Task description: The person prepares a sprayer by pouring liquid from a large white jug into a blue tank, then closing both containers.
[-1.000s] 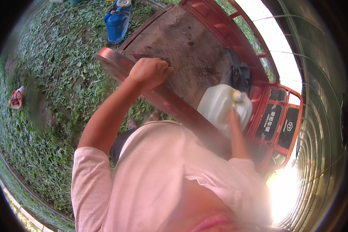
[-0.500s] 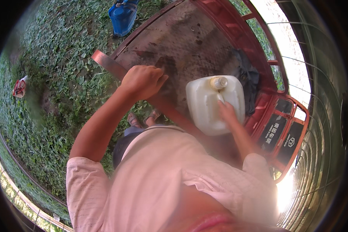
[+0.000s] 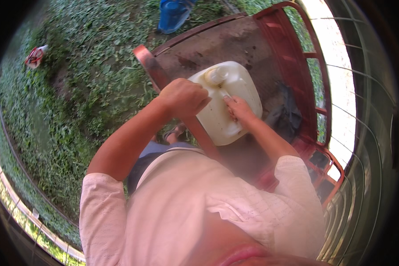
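Observation:
A whitish plastic jerrycan (image 3: 246, 86) with a pale round cap (image 3: 216, 76) sits tilted in the red cart bed, close to its near side rail (image 3: 157, 73). My right hand (image 3: 241, 110) is closed around the can's moulded top handle. Over the rail, beside the can's left edge, my left hand (image 3: 184, 98) is curled into a fist. Its fingertips face away and down, so whatever they may hold is hidden.
A blue plastic container (image 3: 175, 15) stands on the grass past the cart. Dark cloth (image 3: 286, 113) lies in the bed's right corner. Red rails (image 3: 312, 55) and wire mesh (image 3: 363, 164) rise at right. A red-and-white packet (image 3: 35, 56) lies on the grass at far left.
The jerrycan has come left and toward the near rail with my right hand on its handle. My left hand has shifted slightly right, and the whole view has turned a little.

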Tool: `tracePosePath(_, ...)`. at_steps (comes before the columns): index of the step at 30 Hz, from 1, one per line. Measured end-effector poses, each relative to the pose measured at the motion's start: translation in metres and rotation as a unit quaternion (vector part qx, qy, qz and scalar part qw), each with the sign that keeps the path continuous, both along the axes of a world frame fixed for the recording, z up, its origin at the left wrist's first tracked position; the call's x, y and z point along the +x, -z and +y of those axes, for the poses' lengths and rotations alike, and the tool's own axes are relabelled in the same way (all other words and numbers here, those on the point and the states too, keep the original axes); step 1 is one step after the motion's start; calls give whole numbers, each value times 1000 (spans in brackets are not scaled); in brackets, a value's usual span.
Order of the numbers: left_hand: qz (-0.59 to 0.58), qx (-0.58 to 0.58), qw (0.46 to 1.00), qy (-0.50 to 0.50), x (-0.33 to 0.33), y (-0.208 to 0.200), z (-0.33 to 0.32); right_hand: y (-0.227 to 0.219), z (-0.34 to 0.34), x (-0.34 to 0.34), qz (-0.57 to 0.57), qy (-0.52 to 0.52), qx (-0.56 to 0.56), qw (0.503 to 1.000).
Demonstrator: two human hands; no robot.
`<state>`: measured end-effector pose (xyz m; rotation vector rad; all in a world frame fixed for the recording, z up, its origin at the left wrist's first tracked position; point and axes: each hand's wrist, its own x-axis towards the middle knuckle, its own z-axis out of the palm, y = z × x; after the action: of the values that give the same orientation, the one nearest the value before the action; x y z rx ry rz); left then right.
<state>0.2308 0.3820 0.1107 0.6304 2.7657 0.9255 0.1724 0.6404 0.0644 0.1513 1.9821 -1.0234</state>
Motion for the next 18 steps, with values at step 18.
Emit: tracePosePath(18,68,-64,996,16,13,8,-8,32,-22,-9,366,-115,58,922)
